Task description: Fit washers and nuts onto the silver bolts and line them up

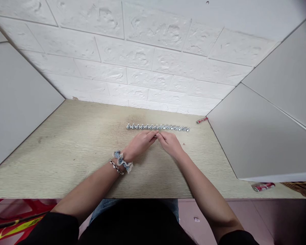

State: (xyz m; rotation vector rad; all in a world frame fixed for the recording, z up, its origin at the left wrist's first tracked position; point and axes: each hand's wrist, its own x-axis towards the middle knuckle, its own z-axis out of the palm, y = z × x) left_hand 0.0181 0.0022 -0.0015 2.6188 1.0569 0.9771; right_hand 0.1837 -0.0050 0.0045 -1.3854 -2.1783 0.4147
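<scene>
A long row of small silver screws (147,127) runs side by side across the board. Those at the left stand upright on their heads; toward the right end they appear tilted or lying over. Just in front of the row's middle, my left hand (139,144) and my right hand (170,144) meet at the fingertips. Both hands are closed in a pinch. A tiny pale glint shows between the fingers, but the fingers cover most of it and its kind is unclear. A scrunchie (122,161) and a chain bracelet (115,166) circle my left wrist.
A red battery (202,120) lies by the right panel at the back, another red battery (263,187) near the front right edge beside a woven brown item (302,188). White brick-pattern wall (153,61) closes the back; grey panels (275,132) flank the pale wooden surface (73,149).
</scene>
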